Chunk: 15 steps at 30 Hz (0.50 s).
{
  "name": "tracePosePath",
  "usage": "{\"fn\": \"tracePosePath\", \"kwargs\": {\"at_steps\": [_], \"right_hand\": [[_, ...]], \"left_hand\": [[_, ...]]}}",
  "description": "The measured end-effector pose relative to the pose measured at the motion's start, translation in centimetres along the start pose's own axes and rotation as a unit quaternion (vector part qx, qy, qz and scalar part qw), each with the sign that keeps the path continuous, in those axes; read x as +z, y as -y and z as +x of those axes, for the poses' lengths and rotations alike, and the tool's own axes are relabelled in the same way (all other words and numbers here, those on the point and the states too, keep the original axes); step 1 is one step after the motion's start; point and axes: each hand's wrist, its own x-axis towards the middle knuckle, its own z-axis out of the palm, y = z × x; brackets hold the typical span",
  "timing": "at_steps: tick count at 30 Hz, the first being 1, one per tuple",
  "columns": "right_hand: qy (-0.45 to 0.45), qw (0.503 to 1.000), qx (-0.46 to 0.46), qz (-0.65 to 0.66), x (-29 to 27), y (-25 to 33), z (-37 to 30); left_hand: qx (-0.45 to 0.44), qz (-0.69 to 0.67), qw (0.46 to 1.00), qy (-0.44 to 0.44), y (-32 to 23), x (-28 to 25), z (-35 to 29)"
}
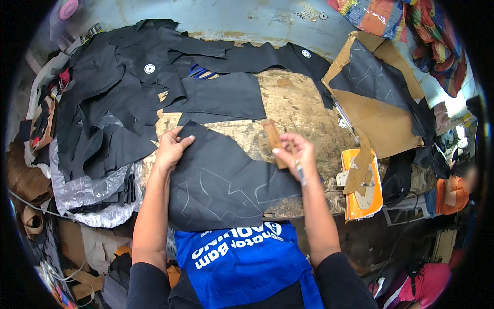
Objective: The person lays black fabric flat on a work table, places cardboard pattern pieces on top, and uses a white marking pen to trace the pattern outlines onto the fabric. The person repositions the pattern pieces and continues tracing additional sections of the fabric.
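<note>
A sheet of black leather-like material (216,165) with pale drawn outlines lies in front of me and hangs over the near table edge. My left hand (172,147) pinches its upper left edge between thumb and fingers. To the right, my right hand (296,154) is closed on a narrow brown strip (271,141), held above the sheet's right part. I cannot tell whether the strip is wood or card. A slim silvery thing (300,173) shows below the right fingers; its kind is unclear.
Black material pieces (118,77) pile up at the left and back of the worn wooden table (293,98). An orange booklet (367,206) with tan pattern pieces lies at right, below brown card (381,123) holding marked black material. Farther right, a person in orange (453,195) sits.
</note>
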Motion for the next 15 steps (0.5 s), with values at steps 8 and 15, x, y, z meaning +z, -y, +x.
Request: {"fn": "tracePosePath", "kwargs": {"at_steps": [8, 15], "right_hand": [[-0.135, 0.990, -0.017, 0.041, -0.4, -3.2, -4.2], [-0.163, 0.983, -0.022, 0.083, -0.7, -3.1, -3.9]], "left_hand": [[0.030, -0.186, 0.976, 0.111, -0.7, 2.1, 1.9], [-0.018, -0.211, 0.959, 0.189, -0.7, 0.9, 3.4]]}}
